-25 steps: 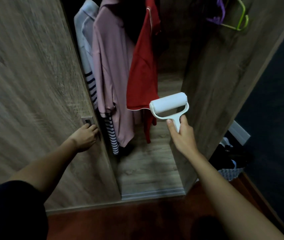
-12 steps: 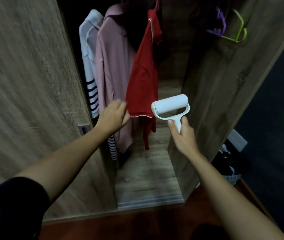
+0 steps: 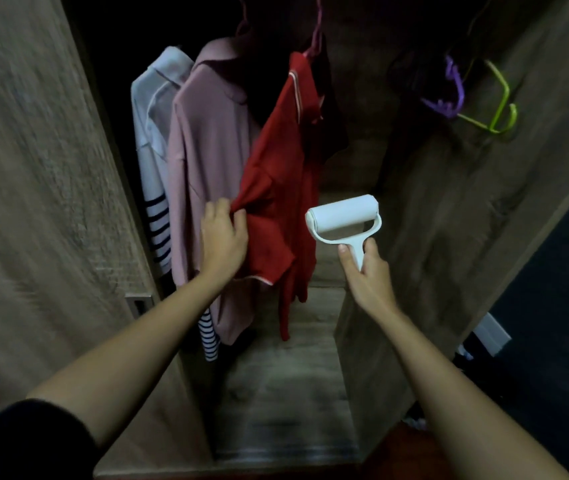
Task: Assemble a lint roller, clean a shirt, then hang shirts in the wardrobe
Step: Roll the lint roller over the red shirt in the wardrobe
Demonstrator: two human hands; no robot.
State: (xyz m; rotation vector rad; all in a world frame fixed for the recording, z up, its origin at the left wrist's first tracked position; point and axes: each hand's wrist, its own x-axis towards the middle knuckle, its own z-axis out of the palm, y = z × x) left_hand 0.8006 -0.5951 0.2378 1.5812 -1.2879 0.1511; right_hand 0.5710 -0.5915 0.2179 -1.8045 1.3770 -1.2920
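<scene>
**Left hand (image 3: 222, 237) pinching the red shirt (image 3: 276, 174), right hand (image 3: 368, 275) wrapped on the lint roller (image 3: 343, 214)**

Head view, the only feed I have. Thumb and fingers of the left hand are closed on a bunched fold at the red shirt's left edge, about halfway down the garment. The right hand has its fingers curled round the lint roller's white handle, with the white roll uppermost and lying crosswise. The lint roller sits just right of the red shirt (whether the roll touches the cloth I cannot tell).

The red shirt hangs from a dark reddish hanger (image 3: 316, 39) inside the wardrobe (image 3: 432, 237). Left of it I see a pink shirt (image 3: 207, 150) and, farther left, a white striped shirt (image 3: 151, 140). The left hand lies in front of the pink shirt where it meets the red one.

At the far right, a purple hanger (image 3: 449, 95) and a green hanger (image 3: 498, 109) hang by the wardrobe's right wall. The wooden door (image 3: 33, 202) stands open on the left, blurred, with a metal handle (image 3: 139, 303) at its edge. A dark sleeve (image 3: 16, 441) covers the left upper arm at the near-left corner.
</scene>
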